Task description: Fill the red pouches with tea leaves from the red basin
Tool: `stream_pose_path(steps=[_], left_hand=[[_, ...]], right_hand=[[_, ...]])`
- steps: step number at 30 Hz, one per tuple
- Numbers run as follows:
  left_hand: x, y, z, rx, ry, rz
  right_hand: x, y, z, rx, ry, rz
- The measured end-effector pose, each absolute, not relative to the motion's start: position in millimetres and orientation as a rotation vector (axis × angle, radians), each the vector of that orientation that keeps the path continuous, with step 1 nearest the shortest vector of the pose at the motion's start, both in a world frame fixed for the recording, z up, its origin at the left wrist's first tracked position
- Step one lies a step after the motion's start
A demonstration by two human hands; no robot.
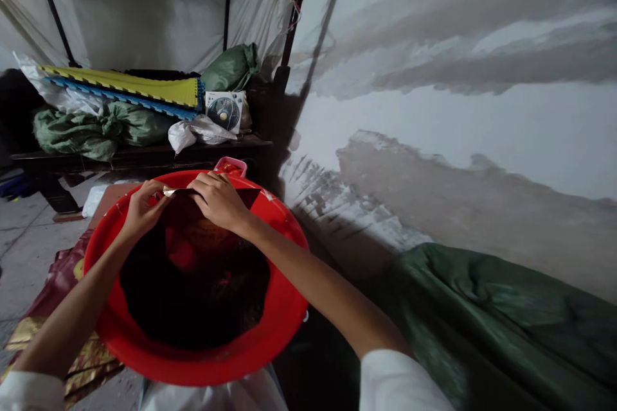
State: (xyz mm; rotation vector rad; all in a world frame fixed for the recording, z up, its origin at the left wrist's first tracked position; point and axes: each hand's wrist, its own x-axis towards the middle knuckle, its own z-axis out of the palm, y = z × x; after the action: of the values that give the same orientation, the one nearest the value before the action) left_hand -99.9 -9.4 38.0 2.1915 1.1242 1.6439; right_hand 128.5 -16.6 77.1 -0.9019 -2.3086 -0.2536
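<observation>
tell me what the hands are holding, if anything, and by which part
The left hand and right hand hold what looks like a dark red packet by its upper edge.

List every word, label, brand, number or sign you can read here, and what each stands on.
No text can be read with certainty.
White box with a disc design: small dark marks, too small to read.
Dark red item over the red basin: faint orange marks, too dim to tell whether they are lettering.
</observation>
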Motion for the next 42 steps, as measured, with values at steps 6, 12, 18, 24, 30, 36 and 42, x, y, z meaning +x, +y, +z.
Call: stream_pose_path(steps=[6,12,18,24,30,36,42], left_hand=[[-101,-15,45,2.150,1.072,1.627],[-104,-10,43,2.126,1.130,1.644],[-119,5,36,2.082,1.131,1.681],[-125,5,40,2.180,1.179,1.591],[-121,7,38,2.188,1.192,1.546],[-125,10,35,2.237,1.153,1.363],[-129,13,34,2.265,1.164,1.283]], right_hand=[[121,-12,79,-0.838,-2.296,-0.125],[115,-3,84,-0.869,-2.339,-0.124],[112,3,84,-0.932,-2.354,-0.107],[112,8,82,-0.917,-2.419,-0.172],[109,8,82,-0.956,-2.426,-0.265],[115,8,82,-0.919,-2.395,-0.260],[135,13,77,-0.924,-2.308,-0.214]])
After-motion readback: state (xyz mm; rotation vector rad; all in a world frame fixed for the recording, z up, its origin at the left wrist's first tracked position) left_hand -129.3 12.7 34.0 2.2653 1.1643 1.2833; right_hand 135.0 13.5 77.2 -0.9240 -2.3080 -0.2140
